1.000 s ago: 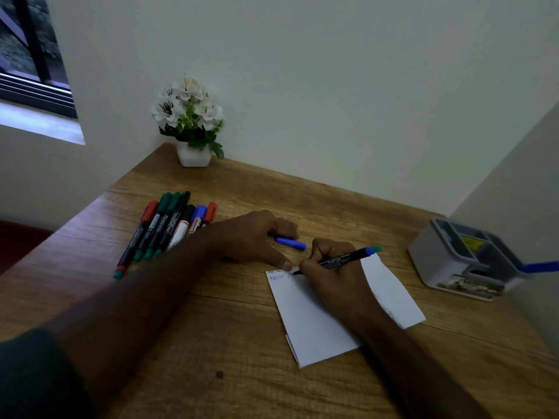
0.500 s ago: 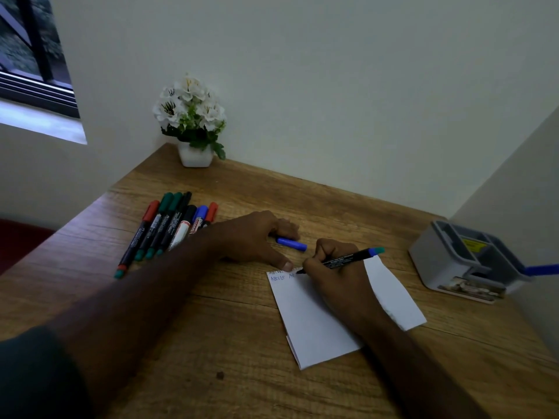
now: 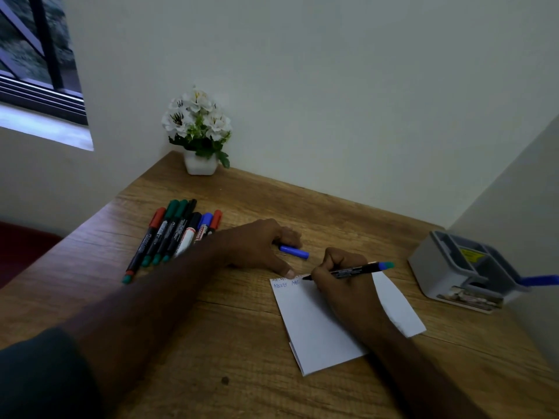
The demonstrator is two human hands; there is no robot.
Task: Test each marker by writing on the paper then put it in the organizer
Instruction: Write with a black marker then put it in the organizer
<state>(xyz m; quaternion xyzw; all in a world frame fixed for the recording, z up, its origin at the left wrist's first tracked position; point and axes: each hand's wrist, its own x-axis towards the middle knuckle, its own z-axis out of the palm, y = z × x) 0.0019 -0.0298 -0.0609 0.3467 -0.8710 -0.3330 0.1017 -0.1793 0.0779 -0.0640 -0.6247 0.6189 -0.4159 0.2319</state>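
Blue marker (image 3: 351,271), tip on the paper (image 3: 305,322): light, stiff, slick-barrelled, best pinched low near the nib. Right hand (image 3: 344,285) grips it so; left hand (image 3: 257,246), fingers loosely curled over the cap (image 3: 294,253), thumb pinning the paper. Organizer (image 3: 447,273) stands well right on the bench (image 3: 211,343).

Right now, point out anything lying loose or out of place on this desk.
One loose blue marker cap lies on the wooden desk beside the left hand, off its marker. Otherwise nothing stands out.

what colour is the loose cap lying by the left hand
Blue cap, clearest in the head view.
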